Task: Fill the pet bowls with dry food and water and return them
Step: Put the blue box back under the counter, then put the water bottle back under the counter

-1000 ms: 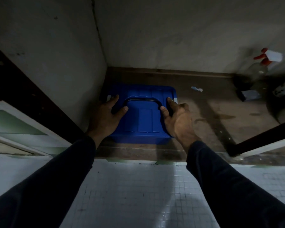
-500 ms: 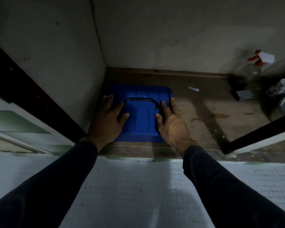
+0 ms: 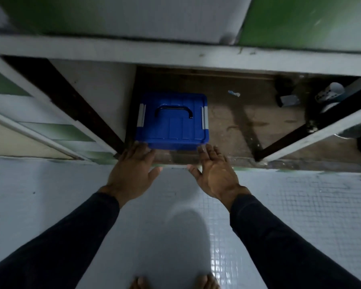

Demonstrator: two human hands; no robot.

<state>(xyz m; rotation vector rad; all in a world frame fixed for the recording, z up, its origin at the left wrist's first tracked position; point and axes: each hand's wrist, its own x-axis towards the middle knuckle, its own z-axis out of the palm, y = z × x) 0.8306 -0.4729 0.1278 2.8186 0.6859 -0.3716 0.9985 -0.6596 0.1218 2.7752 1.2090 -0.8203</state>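
Note:
A blue plastic storage box [image 3: 172, 119] with a black handle and grey side latches sits on the floor of an open low cabinet, against its left wall. My left hand [image 3: 131, 172] and my right hand [image 3: 215, 172] hover just in front of the box, fingers spread and relaxed. The left fingertips reach the box's front lower edge; the right fingertips lie near its front right corner. Neither hand holds anything. No pet bowl shows in this view.
Two cabinet doors stand open: the left door [image 3: 40, 113] and the right door [image 3: 313, 130]. A white holed shoe [image 3: 329, 92] and a dark object lie at the back right of the cabinet. Pale tiled floor [image 3: 300, 205] spreads in front. My toes show at the bottom edge.
Both hands have come off the box lid and drawn back to its front edge. The camera has pulled back and up, so the cabinet frame and doors now show.

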